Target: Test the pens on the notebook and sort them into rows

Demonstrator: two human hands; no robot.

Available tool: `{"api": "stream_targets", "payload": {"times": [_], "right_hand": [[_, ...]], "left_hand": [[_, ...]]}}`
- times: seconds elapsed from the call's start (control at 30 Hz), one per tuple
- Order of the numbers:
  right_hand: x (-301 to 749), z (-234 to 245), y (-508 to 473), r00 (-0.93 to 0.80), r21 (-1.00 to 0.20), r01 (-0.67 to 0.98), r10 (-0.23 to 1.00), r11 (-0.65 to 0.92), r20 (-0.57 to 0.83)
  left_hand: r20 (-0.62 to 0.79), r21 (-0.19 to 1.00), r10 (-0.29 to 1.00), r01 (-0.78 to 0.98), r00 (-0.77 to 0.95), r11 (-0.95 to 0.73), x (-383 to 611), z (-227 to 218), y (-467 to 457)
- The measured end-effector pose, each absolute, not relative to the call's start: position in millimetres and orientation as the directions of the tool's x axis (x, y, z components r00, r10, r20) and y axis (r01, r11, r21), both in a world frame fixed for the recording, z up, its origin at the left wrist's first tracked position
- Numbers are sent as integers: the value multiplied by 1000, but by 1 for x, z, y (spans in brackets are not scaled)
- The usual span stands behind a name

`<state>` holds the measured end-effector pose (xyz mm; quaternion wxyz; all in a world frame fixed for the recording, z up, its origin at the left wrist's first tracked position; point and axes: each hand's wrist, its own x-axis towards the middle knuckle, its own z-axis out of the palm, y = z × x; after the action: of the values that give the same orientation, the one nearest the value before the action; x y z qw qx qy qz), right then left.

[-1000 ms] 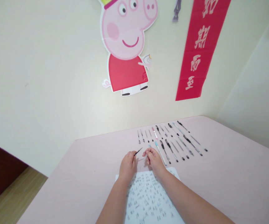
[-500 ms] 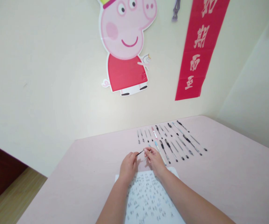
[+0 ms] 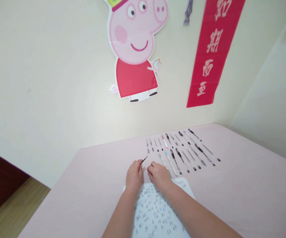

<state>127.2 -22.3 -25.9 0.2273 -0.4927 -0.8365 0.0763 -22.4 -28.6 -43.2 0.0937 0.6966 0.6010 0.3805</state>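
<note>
My left hand [image 3: 134,175] is closed round a thin dark pen refill [image 3: 144,159]. Its pointed end sticks up and to the right from the fingers, and its lower end is hidden in the hand. Close beside it, my right hand [image 3: 159,174] has thumb and fingers pressed together; what they hold, if anything, does not show. Both wrists rest over a white sheet [image 3: 155,211] covered in small dark handwriting. Just beyond my right hand lie a light-blue pen [image 3: 170,162] and a patterned slim pen [image 3: 164,164].
Several pens lie side by side in two rows on the pink tabletop, among them a black-capped pen [image 3: 179,157] and a pink pen [image 3: 164,141]. Behind the table is a wall with a cartoon pig cutout [image 3: 136,77] and a red banner [image 3: 213,56].
My right hand has left the refill's tip and come down and left, nearer my left hand. The refill now tilts more steeply, its tip free. The view has shifted slightly.
</note>
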Motion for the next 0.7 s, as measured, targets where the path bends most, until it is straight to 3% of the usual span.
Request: {"api": "stream_targets", "payload": {"times": [0.1,0.2,0.37,0.5,0.7], "right_hand": [[123,-22,-25,-442,-223,840,862,495,250],[123,-23,-25,-446,-235,838,866,493,228],[126,-28,-22,-344,-499,728,880,470,328],[128,-34,-15,-191,-763,483,902,430,388],[126,-38,-7,-87,-937,143,947,319,309]], "left_hand": [[426,601,904,755,-25,-262,-22,-43,-29],[432,623,901,737,-43,-263,-22,-43,-28],[414,679,907,688,-71,-256,-21,-44,-28],[365,714,931,651,-28,-260,-18,-40,-31],[333,714,941,635,62,-295,-13,-35,-35]]}}
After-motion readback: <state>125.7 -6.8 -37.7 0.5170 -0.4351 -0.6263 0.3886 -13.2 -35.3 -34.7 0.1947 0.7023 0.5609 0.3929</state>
